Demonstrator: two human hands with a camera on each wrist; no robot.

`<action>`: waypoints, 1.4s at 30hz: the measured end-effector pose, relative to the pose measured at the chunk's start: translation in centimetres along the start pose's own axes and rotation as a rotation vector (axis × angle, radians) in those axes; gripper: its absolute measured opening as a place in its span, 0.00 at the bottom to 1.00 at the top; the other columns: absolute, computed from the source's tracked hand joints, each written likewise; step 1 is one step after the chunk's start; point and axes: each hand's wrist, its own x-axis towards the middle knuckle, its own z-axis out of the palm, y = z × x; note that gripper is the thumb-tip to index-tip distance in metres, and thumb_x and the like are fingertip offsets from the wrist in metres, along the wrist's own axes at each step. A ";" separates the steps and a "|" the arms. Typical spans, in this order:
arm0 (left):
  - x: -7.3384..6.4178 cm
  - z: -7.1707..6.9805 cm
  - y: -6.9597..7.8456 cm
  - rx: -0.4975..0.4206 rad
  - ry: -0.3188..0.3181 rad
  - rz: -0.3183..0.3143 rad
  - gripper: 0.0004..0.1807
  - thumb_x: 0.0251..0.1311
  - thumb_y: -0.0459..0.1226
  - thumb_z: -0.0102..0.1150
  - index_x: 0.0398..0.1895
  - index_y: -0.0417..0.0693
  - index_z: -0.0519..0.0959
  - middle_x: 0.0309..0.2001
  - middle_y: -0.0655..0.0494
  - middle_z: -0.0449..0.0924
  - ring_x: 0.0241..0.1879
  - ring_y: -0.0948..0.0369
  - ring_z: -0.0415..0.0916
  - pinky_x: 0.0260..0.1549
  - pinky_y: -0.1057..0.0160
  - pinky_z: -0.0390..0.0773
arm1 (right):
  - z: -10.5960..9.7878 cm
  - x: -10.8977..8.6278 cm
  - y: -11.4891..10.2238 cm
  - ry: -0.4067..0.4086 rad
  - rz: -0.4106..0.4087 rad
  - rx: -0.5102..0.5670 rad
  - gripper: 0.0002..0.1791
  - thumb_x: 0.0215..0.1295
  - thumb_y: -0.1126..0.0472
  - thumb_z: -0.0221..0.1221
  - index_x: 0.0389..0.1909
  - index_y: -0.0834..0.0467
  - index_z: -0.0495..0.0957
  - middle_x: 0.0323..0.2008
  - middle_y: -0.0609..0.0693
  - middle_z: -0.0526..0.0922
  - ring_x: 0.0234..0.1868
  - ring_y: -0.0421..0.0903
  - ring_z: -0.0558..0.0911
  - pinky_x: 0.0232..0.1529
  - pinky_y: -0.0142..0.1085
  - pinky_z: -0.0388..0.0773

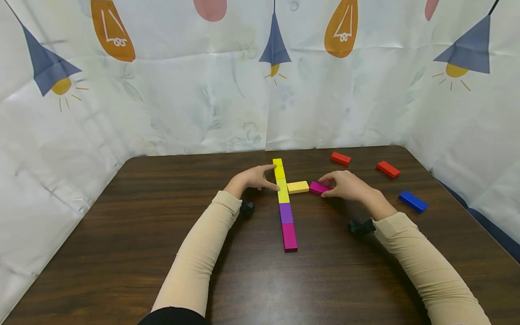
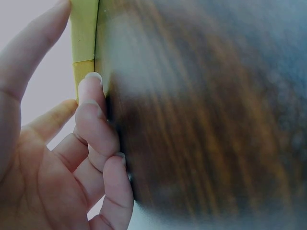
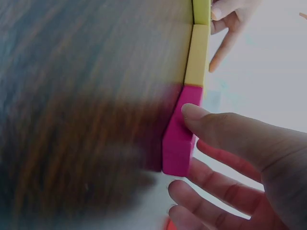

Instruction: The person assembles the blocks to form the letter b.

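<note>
A straight column of blocks lies on the table: a bright yellow block [image 1: 278,168] at the far end, a yellow-green block [image 1: 283,190], a purple block [image 1: 286,213] and a magenta block [image 1: 290,237] nearest me. From the yellow-green block's right side a pale yellow block [image 1: 298,187] sticks out sideways. My right hand [image 1: 345,186] pinches a second magenta block [image 3: 176,155] between thumb and fingers, its end against the pale yellow one. With thumb and index finger spread, my left hand [image 1: 257,177] touches the two yellowish blocks from the left.
Two red blocks [image 1: 340,158] [image 1: 388,169] lie at the back right of the dark wooden table [image 1: 162,225]. A blue block [image 1: 413,201] rests to the right of my right hand. A patterned white curtain [image 1: 195,99] surrounds the table's back and sides.
</note>
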 end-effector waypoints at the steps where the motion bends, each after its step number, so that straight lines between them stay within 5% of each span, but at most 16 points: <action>1: 0.0 0.0 0.0 0.001 0.001 0.002 0.51 0.63 0.46 0.72 0.83 0.51 0.51 0.77 0.43 0.56 0.33 0.55 0.74 0.48 0.56 0.75 | -0.1 -0.1 0.0 0.003 -0.005 0.005 0.25 0.65 0.60 0.70 0.60 0.66 0.81 0.49 0.59 0.84 0.48 0.56 0.81 0.51 0.52 0.78; 9: 0.0 -0.1 0.1 0.000 -0.002 -0.001 0.51 0.63 0.46 0.72 0.83 0.50 0.52 0.78 0.43 0.55 0.34 0.54 0.75 0.48 0.56 0.75 | -1.0 -1.1 0.1 0.045 -0.034 0.028 0.20 0.67 0.66 0.66 0.59 0.66 0.81 0.42 0.54 0.84 0.40 0.49 0.80 0.43 0.46 0.79; 30: -0.2 0.0 0.1 0.000 0.000 0.004 0.51 0.64 0.46 0.71 0.83 0.50 0.51 0.78 0.43 0.55 0.34 0.54 0.76 0.50 0.56 0.75 | -2.4 -3.9 2.8 0.224 -0.096 0.054 0.17 0.72 0.65 0.64 0.58 0.66 0.82 0.42 0.52 0.86 0.43 0.52 0.83 0.46 0.49 0.79; 42: -0.1 0.0 0.0 -0.002 -0.003 -0.001 0.51 0.64 0.46 0.71 0.84 0.51 0.51 0.79 0.43 0.52 0.38 0.52 0.77 0.52 0.54 0.75 | -3.5 -5.7 6.1 0.370 -0.102 0.020 0.14 0.72 0.66 0.63 0.56 0.64 0.83 0.41 0.53 0.87 0.41 0.52 0.82 0.40 0.29 0.75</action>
